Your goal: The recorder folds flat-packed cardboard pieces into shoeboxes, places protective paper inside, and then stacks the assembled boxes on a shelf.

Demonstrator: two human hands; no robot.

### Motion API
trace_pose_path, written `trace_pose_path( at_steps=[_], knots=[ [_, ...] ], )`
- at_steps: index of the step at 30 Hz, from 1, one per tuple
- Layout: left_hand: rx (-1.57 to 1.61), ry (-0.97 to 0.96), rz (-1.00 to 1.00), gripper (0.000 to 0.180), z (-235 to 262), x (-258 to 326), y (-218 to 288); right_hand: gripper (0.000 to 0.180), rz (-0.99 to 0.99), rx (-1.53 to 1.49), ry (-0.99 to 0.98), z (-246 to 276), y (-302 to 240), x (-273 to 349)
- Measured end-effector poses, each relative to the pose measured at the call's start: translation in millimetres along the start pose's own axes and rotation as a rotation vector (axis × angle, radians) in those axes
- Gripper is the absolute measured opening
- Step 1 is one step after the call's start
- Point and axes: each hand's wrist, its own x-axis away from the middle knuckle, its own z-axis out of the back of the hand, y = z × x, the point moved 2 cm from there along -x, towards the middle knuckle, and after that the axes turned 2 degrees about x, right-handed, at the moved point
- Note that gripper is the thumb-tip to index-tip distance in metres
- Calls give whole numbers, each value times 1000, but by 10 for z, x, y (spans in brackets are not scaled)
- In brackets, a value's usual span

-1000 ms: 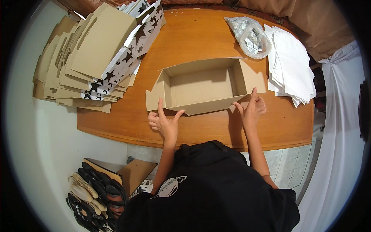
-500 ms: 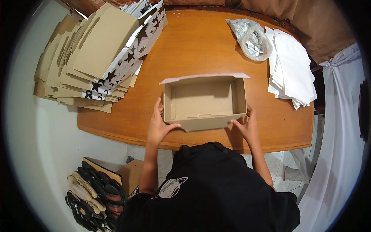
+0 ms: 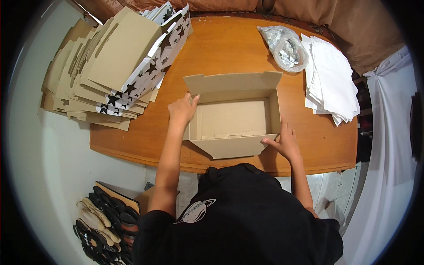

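Cardboard box (image 3: pixel 232 118) sits on the tabletop (image 3: pixel 216 48), in the middle and close to the person. It is brown inside and has no lid on it. The far flap (image 3: pixel 233 82) stands up and leans back a bit. The near flap (image 3: pixel 234 148) leans out toward the person. I can see nothing inside the box.

The left hand (image 3: pixel 182 109) pinches the top of the left wall near its far end — the thumb is on the inner side and the fingers are on the outer side. The right hand (image 3: pixel 286 142) is spread around the near right corner. Its thumb is on the near flap and its fingers lie along the right wall. I cannot tell if it is gripping hard or just resting there.

My guess is that the step in hand is folding the walls into shape. The next move seems to call for a firm push on the left wall while the right hand keeps the box steady — too hard, and the thin card could bend.

On the far left is a pile of flat boxes (image 3: pixel 115 51), some with dark stars. On the far right lie a clear plastic bag (image 3: pixel 289 52) and some white paper (image 3: pixel 332 79).
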Motion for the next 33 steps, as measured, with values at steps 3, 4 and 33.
trace_pose_path(
  at_steps=[3, 4, 33],
  knots=[
    [53, 84, 30, 67, -85, 98, 48, 113, 7, 122, -24, 199, -177, 23],
    [157, 203, 15, 67, -100, 155, 68, 109, -5, 248, -12, 282, -268, 6],
    [443, 521, -521, 47, -535, 1267, 287, 44, 809, 219, 508, -268, -720, -618]
  ],
)
